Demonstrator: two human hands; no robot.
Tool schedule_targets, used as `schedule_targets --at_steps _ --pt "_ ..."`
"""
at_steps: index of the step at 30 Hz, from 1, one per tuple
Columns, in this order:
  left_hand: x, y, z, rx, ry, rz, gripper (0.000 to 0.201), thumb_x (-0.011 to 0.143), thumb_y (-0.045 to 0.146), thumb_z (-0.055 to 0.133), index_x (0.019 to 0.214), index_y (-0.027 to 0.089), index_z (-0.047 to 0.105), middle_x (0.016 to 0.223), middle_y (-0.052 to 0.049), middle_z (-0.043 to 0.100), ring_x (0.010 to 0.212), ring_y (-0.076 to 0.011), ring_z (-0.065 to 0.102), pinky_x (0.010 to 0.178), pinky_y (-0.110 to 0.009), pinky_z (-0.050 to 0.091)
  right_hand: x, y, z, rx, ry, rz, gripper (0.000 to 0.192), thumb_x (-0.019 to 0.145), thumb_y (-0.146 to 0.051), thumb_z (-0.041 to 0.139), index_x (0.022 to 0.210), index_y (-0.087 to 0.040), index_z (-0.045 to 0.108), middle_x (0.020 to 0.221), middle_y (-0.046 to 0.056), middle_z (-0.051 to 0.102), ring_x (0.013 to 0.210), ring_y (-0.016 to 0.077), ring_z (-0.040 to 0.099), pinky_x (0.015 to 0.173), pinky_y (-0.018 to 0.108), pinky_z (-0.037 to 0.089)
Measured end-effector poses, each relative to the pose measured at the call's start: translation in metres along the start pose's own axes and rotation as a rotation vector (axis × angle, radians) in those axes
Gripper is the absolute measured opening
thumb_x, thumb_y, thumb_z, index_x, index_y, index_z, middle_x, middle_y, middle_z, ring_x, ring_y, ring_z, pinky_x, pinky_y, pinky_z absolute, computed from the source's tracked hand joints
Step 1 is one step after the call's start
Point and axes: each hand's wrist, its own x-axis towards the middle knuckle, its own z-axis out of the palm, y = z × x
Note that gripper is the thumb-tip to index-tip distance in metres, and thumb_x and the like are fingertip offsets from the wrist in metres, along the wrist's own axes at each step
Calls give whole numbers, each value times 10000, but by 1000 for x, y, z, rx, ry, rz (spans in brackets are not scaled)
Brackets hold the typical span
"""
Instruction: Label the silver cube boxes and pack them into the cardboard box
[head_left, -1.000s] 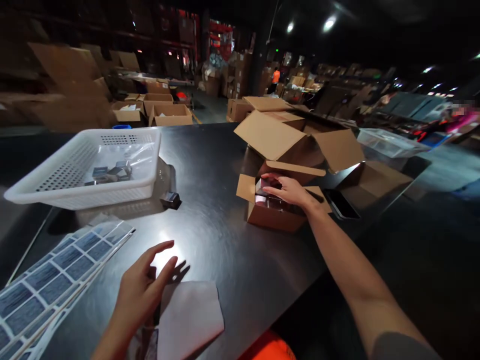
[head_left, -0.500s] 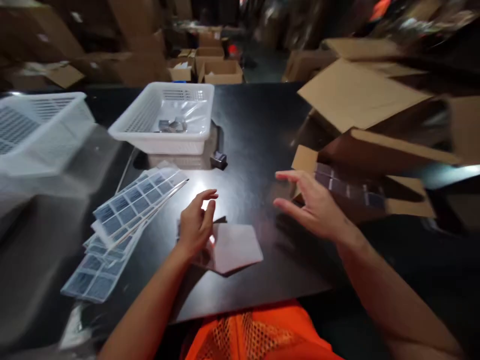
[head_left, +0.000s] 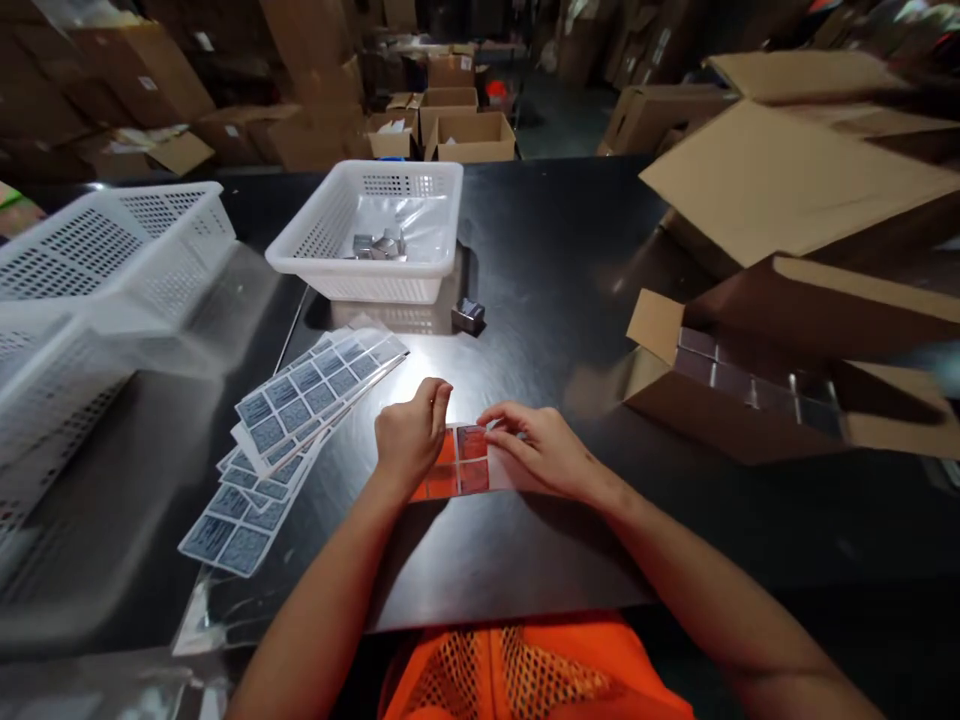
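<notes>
A sheet of labels [head_left: 471,474] with shiny orange-red squares lies low over the near part of the table, a pale backing showing at its right. My right hand [head_left: 551,452] pinches the sheet's upper edge between thumb and fingers. Over the sheet's left end my left hand [head_left: 405,440] is closed, thumb and forefinger pressed together and pointing up; what they hold, if anything, is hidden. Left of this hand, several grey-printed label sheets [head_left: 307,385] are fanned out in a loose pile. A small dark box [head_left: 469,315] stands beyond both hands.
A white basket [head_left: 360,283] holding small silvery boxes and clear plastic stands at the back. More white baskets [head_left: 187,265] are at the left. To the right, an open carton [head_left: 694,415] contains rows of small boxes, with a larger flapped carton [head_left: 780,190] behind it.
My right hand has moved left from beside the carton to the label sheet and closed on its edge. My left hand's fingers have drawn together. The view has shifted slightly.
</notes>
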Motion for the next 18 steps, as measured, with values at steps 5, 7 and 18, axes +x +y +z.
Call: schedule_targets --at_steps 5,7,18 --pt "4 0 3 79 -47 -61 401 1068 427 363 1197 246 696 765 -85 746 699 -254 679 597 -288 276 -6 0 6 -150 100 -425 151 953 -203 582 969 -234 728 1225 107 737 1249 287 622 1066 495 482" --pt "8 -4 4 136 -67 -66 417 1064 445 357 1208 246 694 804 -112 760 715 -273 692 590 -297 278 -2 -3 -1 -122 39 -595 135 944 -186 591 947 -250 709 1265 97 708 1286 270 588 1081 482 480" --pt "5 -3 11 105 -51 138 288 1029 392 501 1115 265 745 737 -47 777 756 -242 748 597 -284 320 175 34 -23 198 537 7 995 442 -236 918 1284 -234 387 1440 170 332 1332 379 490 1143 586 416"
